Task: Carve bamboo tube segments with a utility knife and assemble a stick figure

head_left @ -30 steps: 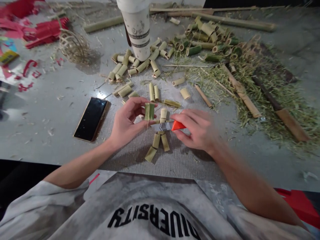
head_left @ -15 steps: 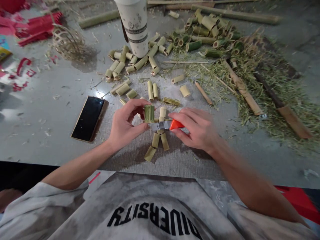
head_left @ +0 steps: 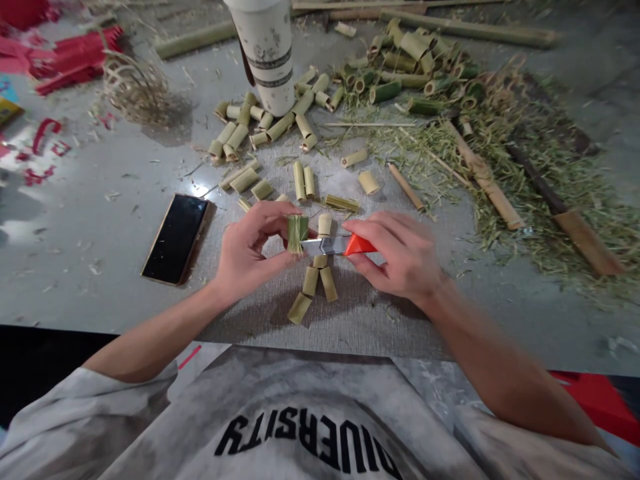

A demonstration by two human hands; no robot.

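Observation:
My left hand [head_left: 250, 250] is closed on a short green bamboo piece [head_left: 297, 232], held upright between thumb and fingers above the grey mat [head_left: 360, 313]. My right hand [head_left: 400, 257] grips an orange-handled utility knife [head_left: 340, 245], and its metal blade end points left and touches the side of the bamboo piece. Three short cut bamboo tubes [head_left: 315, 290] lie on the mat just below the hands, and another stands behind the knife.
A black phone [head_left: 175, 237] lies left of my hands. A tall white cup [head_left: 267, 53] stands at the back among several cut bamboo tubes [head_left: 260, 123]. Long bamboo sticks [head_left: 483, 177] and green shavings [head_left: 530, 180] cover the right side. Red paper scraps [head_left: 70, 57] lie far left.
The knife has stayed against the bamboo piece, whose lower end now looks frayed with fibres. Both hands stay close together, shifted a little; the view has drifted slightly.

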